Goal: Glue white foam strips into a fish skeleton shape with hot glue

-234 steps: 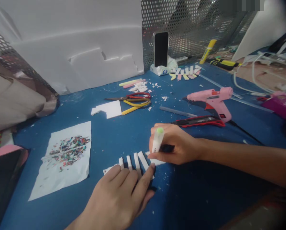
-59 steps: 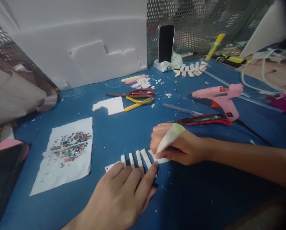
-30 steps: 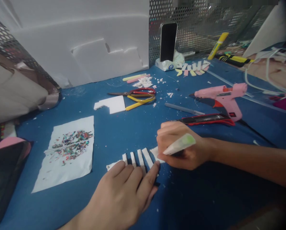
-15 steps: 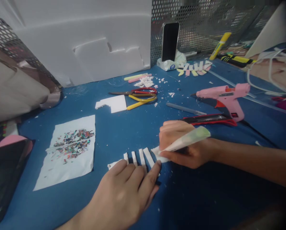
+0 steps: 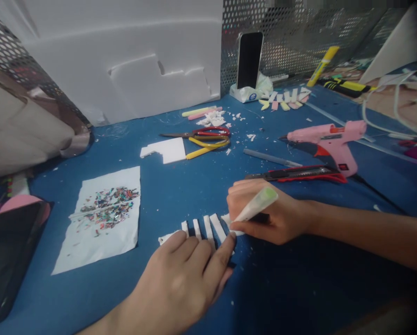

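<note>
On the blue tabletop lies a white foam piece (image 5: pixel 207 229) cut like a fish skeleton, with thin strips sticking up like ribs. My left hand (image 5: pixel 191 274) covers its lower part. The fingers are curled over it and the index finger is pressed near its right end; the thumb is partly hidden below. In my right hand (image 5: pixel 264 211), closed in a writing grip, is a pale marker pen (image 5: pixel 255 205) with a green end. The pen slants up to the right. Its tip is hidden by the fingers, over the right end of the foam.
Beyond my right hand lie a red utility knife (image 5: pixel 299 174), a pink glue gun (image 5: pixel 329 135) and a clear glue stick (image 5: pixel 271 158). Scissors (image 5: pixel 198 135) rest by a white foam offcut (image 5: pixel 173 150). To the left are a paper (image 5: pixel 107 251) with shiny flakes and a dark phone (image 5: pixel 13 256).
My right hand has shifted slightly left and the pen's green end has swung left, so the pen looks shorter. My left hand stays on the foam piece.
</note>
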A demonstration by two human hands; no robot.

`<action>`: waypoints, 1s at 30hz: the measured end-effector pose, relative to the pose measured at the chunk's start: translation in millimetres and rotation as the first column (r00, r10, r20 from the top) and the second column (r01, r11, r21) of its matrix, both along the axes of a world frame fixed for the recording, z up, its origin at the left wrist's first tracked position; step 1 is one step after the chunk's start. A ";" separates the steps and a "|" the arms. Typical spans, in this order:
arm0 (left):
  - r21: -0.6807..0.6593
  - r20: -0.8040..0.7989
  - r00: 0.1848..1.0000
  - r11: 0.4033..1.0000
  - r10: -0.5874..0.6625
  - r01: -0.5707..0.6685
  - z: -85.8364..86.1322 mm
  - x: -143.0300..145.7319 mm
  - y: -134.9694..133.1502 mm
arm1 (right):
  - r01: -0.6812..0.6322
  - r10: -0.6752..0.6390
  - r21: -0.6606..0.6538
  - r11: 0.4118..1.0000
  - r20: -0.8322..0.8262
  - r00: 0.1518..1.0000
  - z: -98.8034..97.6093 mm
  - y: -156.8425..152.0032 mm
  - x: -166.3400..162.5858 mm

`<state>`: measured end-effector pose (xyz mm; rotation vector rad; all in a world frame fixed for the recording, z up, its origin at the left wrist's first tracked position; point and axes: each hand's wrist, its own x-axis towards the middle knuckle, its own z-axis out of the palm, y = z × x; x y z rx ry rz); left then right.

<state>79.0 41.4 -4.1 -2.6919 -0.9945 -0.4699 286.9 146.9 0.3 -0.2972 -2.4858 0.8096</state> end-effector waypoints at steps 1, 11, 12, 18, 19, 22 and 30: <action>0.001 0.002 1.000 1.000 -0.002 0.002 0.0 0.2 0.4 | 0.002 -0.002 0.007 1.000 0.008 1.000 -0.4 0.0 0.1; -0.026 0.044 0.999 0.999 -0.031 0.032 0.6 0.8 1.8 | -0.003 -0.013 -0.124 0.992 -0.126 0.992 -5.2 0.5 3.0; -0.024 0.045 0.999 0.999 -0.028 0.029 0.6 0.9 2.0 | -0.009 -0.002 -0.108 0.994 -0.095 0.995 -5.1 0.2 2.3; -0.010 0.030 0.999 1.000 -0.025 0.025 0.0 0.8 1.6 | 0.003 -0.003 0.004 1.000 -0.009 1.000 -3.2 -1.7 -0.3; -0.010 0.025 0.999 1.000 -0.022 0.023 -0.2 0.7 1.4 | -0.003 0.003 -0.007 1.000 -0.025 1.000 -3.2 -1.9 0.2; -0.004 0.017 1.000 1.000 -0.011 0.012 -1.0 0.6 1.1 | -0.006 -0.006 -0.091 0.996 -0.133 0.991 -4.0 -2.4 2.9; -0.019 0.019 1.000 1.000 -0.011 0.012 -2.7 -0.9 0.9 | -0.017 0.015 -0.052 0.998 -0.045 0.999 -6.7 -3.5 0.6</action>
